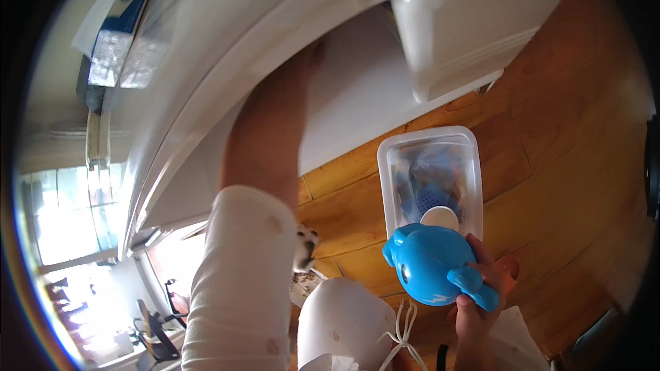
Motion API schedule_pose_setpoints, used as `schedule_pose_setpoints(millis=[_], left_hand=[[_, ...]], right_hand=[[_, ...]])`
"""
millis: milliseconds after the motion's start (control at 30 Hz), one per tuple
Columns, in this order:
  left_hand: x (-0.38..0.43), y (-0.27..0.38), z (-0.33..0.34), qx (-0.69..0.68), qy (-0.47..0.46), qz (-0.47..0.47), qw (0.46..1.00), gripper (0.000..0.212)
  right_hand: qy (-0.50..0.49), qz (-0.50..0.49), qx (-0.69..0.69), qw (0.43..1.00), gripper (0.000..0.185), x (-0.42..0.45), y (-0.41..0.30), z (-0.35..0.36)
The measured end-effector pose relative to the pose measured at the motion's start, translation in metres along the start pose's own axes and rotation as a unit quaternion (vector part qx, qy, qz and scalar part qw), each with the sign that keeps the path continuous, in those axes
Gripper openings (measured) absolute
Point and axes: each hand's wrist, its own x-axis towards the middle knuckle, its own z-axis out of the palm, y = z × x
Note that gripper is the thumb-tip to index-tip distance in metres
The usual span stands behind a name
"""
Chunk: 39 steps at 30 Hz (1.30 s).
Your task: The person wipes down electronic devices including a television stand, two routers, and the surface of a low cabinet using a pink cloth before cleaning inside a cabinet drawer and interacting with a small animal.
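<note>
My right hand (478,293) grips a blue plastic toy animal (433,263) by its small limbs, at the lower right. The toy has a dark eye, a white zigzag mark and a pale round part (440,217) at its far side. It hangs over the near end of a clear plastic bin (382,180), which holds blue and other coloured items that are hard to make out. Beyond my fingers is an orange thing (509,272); I cannot tell whether it belongs to the toy. My left arm reaches under white furniture, where my left hand (315,54) is lost in shadow.
A curved white furniture edge (258,56) arches over my left arm. At the top right a white moulded part (464,26) stands above the wood-look floor (557,190). A spotted thing (305,247) is half hidden beside my sleeve. Bright windows (67,211) lie at the left.
</note>
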Motion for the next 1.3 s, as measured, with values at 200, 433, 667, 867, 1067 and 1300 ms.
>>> schedule_pose_setpoints(millis=[200,433,667,867,1067,1300], left_hand=[[-0.035,0.065,0.02,-0.082,-0.027,0.075,0.994,0.037],[-0.061,0.105,0.016,-0.167,-0.048,0.104,0.979,0.031],[-0.075,0.166,0.019,-0.234,-0.041,0.115,0.965,0.026],[-0.092,0.143,0.043,-0.108,0.055,0.176,0.977,0.024],[-0.15,0.158,0.001,-0.181,-0.153,0.294,0.926,0.027],[-0.184,0.133,-0.046,-0.171,-0.255,0.269,0.913,0.029]], right_hand=[[0.027,0.025,-0.038,0.999,0.037,-0.007,-0.005,-0.001],[0.036,-0.042,-0.053,0.997,0.043,0.008,-0.005,0.014],[0.035,-0.049,-0.036,0.998,0.05,0.001,-0.003,0.014],[-0.008,-0.053,-0.019,0.998,0.052,-0.007,-0.008,0.023],[0.027,-0.059,-0.038,0.997,0.057,0.003,-0.018,0.026],[0.011,-0.073,-0.041,0.996,0.045,0.011,-0.021,0.021]])
